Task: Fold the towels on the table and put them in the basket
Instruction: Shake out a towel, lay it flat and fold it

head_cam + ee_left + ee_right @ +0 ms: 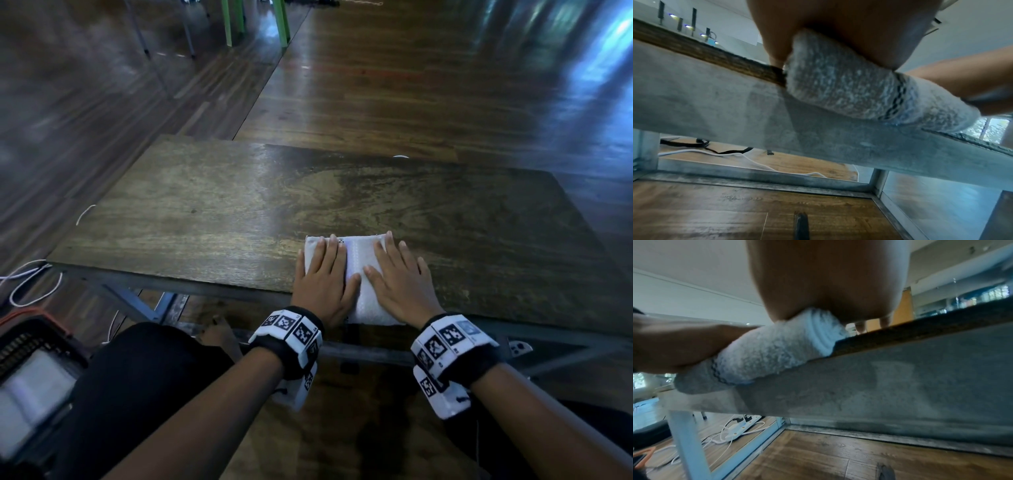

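A folded white towel (359, 270) lies at the near edge of the wooden table (212, 212), its near end overhanging the edge a little. My left hand (323, 274) lies flat on the towel's left half with straight fingers. My right hand (394, 274) presses flat on its right half. From below, the left wrist view shows the towel's thick fold (838, 84) under my palm, and the right wrist view shows the towel (764, 353) on the table edge. A dark basket (30, 346) with a folded white towel (30, 387) inside stands on the floor at my lower left.
My knee in black (144, 370) is between the basket and the table. White cables (30, 281) lie on the wooden floor at left. A power strip (740, 426) sits under the table. Green furniture legs (257, 20) stand far back.
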### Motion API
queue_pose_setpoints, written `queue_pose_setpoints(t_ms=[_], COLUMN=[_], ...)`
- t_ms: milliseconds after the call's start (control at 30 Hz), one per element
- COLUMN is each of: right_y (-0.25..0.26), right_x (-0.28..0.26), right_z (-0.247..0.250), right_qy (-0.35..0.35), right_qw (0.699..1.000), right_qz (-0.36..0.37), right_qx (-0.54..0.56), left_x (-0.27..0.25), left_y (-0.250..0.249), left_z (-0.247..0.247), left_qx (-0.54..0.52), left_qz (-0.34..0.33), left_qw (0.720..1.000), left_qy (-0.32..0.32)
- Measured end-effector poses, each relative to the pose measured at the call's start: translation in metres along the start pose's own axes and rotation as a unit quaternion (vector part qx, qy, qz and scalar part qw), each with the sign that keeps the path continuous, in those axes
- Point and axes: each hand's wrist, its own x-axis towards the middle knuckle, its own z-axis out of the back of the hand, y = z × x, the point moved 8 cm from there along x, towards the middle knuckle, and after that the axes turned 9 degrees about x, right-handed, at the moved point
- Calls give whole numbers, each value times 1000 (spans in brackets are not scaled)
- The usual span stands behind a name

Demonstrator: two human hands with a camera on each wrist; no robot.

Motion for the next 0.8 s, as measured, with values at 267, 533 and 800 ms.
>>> queue_pose_setpoints(t_ms=[267,533,800], right_y=[-27,-36,-32], right_x=[6,-3,-10], right_z=[15,47,38], right_qy=[-11,-55,-22], right_qw=[999,984,968], right_qz=[-34,-76,-137], right_qx=[21,150,209], left_x=[5,-8,-15], left_y=[29,68,68], left_z=[6,44,33], left_qx=[-53,-136,-258], left_qz=[67,170,189], left_qw=[996,974,947], left_qy=[21,-60,34])
